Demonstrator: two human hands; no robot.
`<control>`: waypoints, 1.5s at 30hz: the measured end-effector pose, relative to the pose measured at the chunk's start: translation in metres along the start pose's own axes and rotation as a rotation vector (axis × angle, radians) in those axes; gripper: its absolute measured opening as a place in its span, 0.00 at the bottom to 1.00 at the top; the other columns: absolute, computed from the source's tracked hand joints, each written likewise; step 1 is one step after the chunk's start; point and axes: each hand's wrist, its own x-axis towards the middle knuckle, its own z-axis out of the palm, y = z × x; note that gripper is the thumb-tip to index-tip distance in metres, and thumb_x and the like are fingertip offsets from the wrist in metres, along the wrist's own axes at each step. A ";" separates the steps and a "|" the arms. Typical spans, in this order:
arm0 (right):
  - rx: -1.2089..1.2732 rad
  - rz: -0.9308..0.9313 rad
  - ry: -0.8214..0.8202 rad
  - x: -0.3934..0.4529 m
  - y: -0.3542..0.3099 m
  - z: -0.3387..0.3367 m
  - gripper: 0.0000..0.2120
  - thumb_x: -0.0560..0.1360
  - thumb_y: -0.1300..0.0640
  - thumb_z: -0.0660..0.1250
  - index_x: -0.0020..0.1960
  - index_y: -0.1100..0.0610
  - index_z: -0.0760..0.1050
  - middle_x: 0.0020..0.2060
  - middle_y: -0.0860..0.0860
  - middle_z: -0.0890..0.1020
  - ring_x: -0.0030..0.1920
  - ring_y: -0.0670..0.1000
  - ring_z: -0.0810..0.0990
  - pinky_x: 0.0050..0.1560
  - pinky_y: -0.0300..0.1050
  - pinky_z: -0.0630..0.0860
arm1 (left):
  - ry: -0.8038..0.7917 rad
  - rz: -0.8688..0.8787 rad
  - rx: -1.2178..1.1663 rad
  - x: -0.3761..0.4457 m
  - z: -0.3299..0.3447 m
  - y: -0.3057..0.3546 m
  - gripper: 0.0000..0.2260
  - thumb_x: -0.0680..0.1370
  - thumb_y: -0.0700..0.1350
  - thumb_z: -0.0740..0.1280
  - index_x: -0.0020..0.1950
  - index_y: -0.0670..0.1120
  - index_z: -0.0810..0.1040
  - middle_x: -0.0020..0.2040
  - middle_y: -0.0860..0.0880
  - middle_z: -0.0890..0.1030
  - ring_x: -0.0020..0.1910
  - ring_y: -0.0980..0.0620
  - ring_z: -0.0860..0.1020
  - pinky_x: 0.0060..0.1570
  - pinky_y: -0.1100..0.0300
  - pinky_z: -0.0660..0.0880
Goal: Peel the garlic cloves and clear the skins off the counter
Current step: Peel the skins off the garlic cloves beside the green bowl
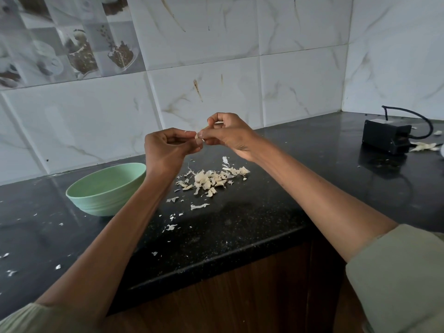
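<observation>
Counter (252, 212): bowl (105, 188), skins (211, 179), perhaps charger (385, 138).

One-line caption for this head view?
Both hands pinch a garlic clove above papery skins beside a pale green bowl.

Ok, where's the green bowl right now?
In the head view the green bowl sits on the black counter left of centre, near the tiled wall, just left of the left forearm and the pile of garlic skins.

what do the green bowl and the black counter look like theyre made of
Green bowl: probably matte plastic or melamine, given its even pastel colour, dull sheen and ridged lower wall. Black counter: likely polished granite or similar stone, given its fine pale speckles and glossy reflections.
</observation>
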 end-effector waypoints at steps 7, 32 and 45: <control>0.028 0.056 0.024 -0.001 -0.001 0.004 0.13 0.74 0.68 0.75 0.47 0.56 0.72 0.45 0.60 0.84 0.44 0.52 0.83 0.46 0.43 0.80 | 0.027 0.067 0.094 -0.002 0.004 0.001 0.08 0.72 0.37 0.82 0.49 0.41 0.87 0.42 0.46 0.89 0.42 0.46 0.89 0.49 0.55 0.85; 0.067 -0.048 -0.010 0.003 0.005 0.000 0.12 0.73 0.66 0.79 0.51 0.60 0.77 0.40 0.53 0.81 0.42 0.49 0.83 0.50 0.46 0.83 | -0.046 -0.054 -0.148 -0.002 0.004 0.000 0.11 0.75 0.34 0.77 0.57 0.34 0.84 0.47 0.39 0.88 0.48 0.41 0.88 0.51 0.57 0.84; 0.093 -0.037 -0.038 0.004 0.007 -0.002 0.12 0.75 0.68 0.76 0.46 0.58 0.74 0.34 0.49 0.82 0.42 0.50 0.83 0.47 0.44 0.81 | -0.041 -0.118 -0.212 -0.002 0.005 0.003 0.09 0.75 0.33 0.77 0.54 0.34 0.83 0.46 0.37 0.88 0.46 0.41 0.88 0.50 0.58 0.84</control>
